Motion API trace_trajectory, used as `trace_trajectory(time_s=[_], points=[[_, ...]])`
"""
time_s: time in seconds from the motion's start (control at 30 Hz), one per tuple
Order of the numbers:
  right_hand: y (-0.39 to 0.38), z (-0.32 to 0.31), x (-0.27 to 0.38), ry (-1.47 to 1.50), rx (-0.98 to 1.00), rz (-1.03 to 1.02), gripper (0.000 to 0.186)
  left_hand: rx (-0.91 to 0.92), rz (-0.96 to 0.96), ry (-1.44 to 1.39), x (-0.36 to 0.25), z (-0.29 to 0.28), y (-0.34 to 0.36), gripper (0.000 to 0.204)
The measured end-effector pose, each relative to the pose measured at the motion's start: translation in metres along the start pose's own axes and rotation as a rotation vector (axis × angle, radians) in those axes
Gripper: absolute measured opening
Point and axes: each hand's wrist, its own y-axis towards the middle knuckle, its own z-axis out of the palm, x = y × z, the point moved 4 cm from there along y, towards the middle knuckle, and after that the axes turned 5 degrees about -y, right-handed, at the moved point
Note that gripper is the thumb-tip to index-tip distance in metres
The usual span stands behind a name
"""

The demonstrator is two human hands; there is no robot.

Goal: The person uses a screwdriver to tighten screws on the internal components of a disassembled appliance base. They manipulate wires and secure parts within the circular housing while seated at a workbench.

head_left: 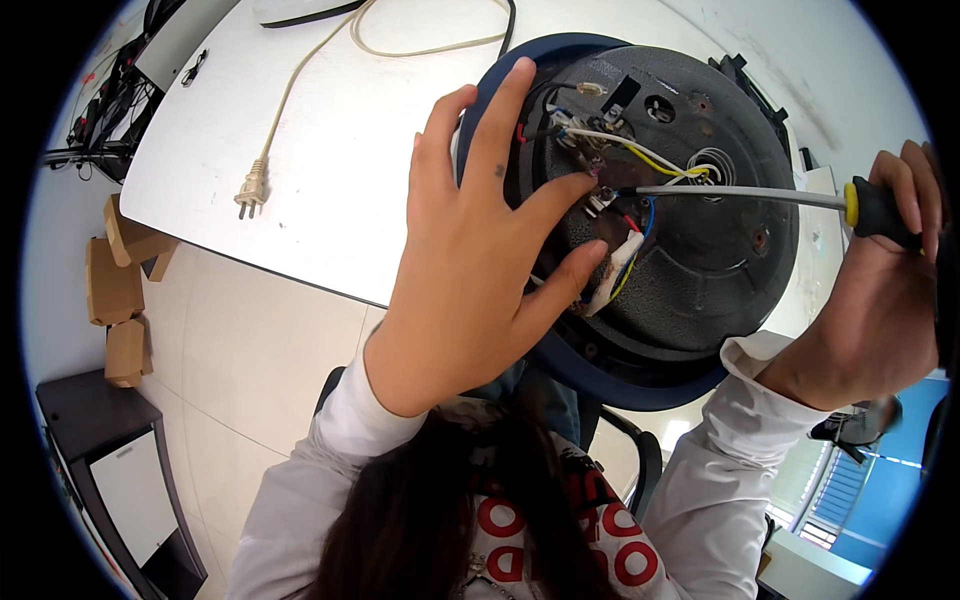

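A round black appliance base (700, 290) with a dark blue rim lies with its wired side facing me. My left hand (465, 235) rests over its left side, fingers spread, with index fingertip and thumb on either side of a small metal terminal (598, 203). My right hand (895, 215) grips a screwdriver (745, 191) by its black and yellow handle. Its long shaft lies almost level across the base, and the tip meets the terminal. White, yellow, blue and red wires (645, 155) run around it; a white sleeve (628, 258) covers some.
The base sits on a white table (330, 190), reaching past its near edge. A beige two-pin plug (252, 190) and its cord lie at the left. Cardboard boxes (115, 280) and a dark cabinet (105, 430) stand on the floor to the left. A chair (640, 450) is near my body.
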Motion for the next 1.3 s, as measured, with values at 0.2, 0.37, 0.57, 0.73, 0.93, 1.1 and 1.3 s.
trace_trajectory(time_s=[0.2,0.37,0.57,0.73,0.93,1.1,1.3], points=[[-0.002,0.006,-0.006,-0.021,0.017,0.012,0.025,-0.008,-0.022,0.089,0.000,-0.004,0.015,0.029],[-0.004,0.009,-0.009,-0.033,0.014,0.020,0.026,-0.045,-0.027,0.067,0.005,-0.001,0.023,0.027],[-0.003,0.013,-0.011,-0.030,0.012,0.025,0.027,-0.066,-0.036,-0.091,0.013,0.003,0.022,0.028],[0.000,0.015,-0.010,-0.035,0.011,0.017,0.029,-0.061,-0.045,-0.093,0.012,0.004,0.023,0.029],[0.005,0.019,-0.007,-0.041,0.008,0.009,0.030,-0.064,-0.057,-0.101,0.011,0.003,0.023,0.029],[0.017,0.021,-0.010,-0.087,-0.022,0.009,0.032,-0.078,-0.039,-0.089,0.013,0.003,0.022,0.032],[0.028,0.029,-0.028,-0.192,-0.074,0.035,0.034,-0.076,-0.036,-0.066,0.010,0.004,0.021,0.033]])
